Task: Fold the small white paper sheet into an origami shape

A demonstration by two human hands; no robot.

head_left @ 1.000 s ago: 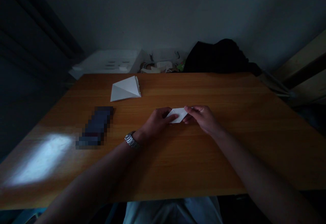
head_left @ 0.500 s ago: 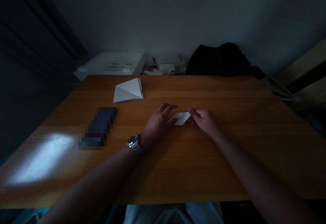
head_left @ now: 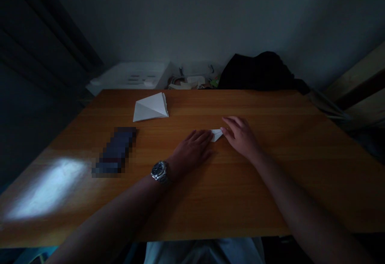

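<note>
A small folded white paper (head_left: 216, 135) lies on the wooden table (head_left: 228, 200), partly covered by my left hand (head_left: 194, 150). That hand rests flat over the paper's left part, fingers stretched out, and a metal watch (head_left: 159, 171) is on its wrist. At the paper's right tip is my right hand (head_left: 239, 136), its thumb at the edge and its fingers spread apart above. Whether the right thumb presses on the paper or only hovers beside it is hard to make out.
A larger folded white paper (head_left: 150, 107) lies at the table's back left. Nearer on the left is a dark, pixelated flat object (head_left: 116, 150). Behind the table stand a white foam box (head_left: 129, 75) and a black cloth-like heap (head_left: 258, 71).
My left hand has flattened down onto the small paper, hiding more of it. My right hand has loosened its pinch, and its fingers have opened and lifted.
</note>
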